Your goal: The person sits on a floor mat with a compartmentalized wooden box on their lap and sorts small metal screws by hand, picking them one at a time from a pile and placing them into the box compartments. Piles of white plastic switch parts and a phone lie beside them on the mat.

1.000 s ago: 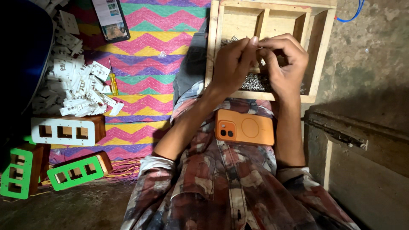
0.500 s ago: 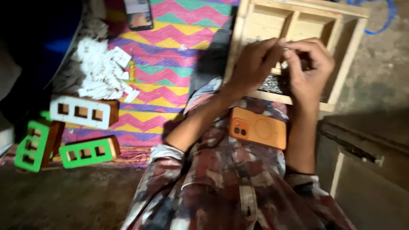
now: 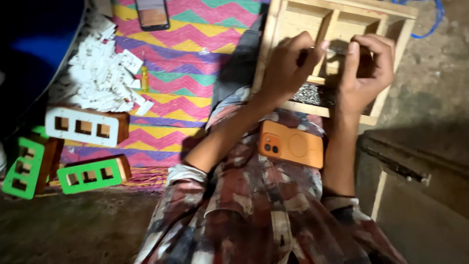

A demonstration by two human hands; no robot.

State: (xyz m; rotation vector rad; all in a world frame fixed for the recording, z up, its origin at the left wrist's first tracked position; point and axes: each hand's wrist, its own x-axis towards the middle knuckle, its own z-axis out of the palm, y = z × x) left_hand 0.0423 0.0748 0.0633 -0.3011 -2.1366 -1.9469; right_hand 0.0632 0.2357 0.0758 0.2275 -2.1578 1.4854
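Left hand [image 3: 288, 68] and right hand [image 3: 364, 66] pinch a small metal part [image 3: 336, 50] above the wooden tray [image 3: 386, 98]; best kept over the screws [image 3: 308, 94].

Zigzag mat [image 3: 195, 68] under white parts [image 3: 100, 78], phone [image 3: 152, 13].

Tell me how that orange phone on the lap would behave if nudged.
The orange phone is a flat slab, so it probably slides rather than rolls. It lies on uneven patterned shirt fabric near the wooden tray, so a push might tip it off the lap.
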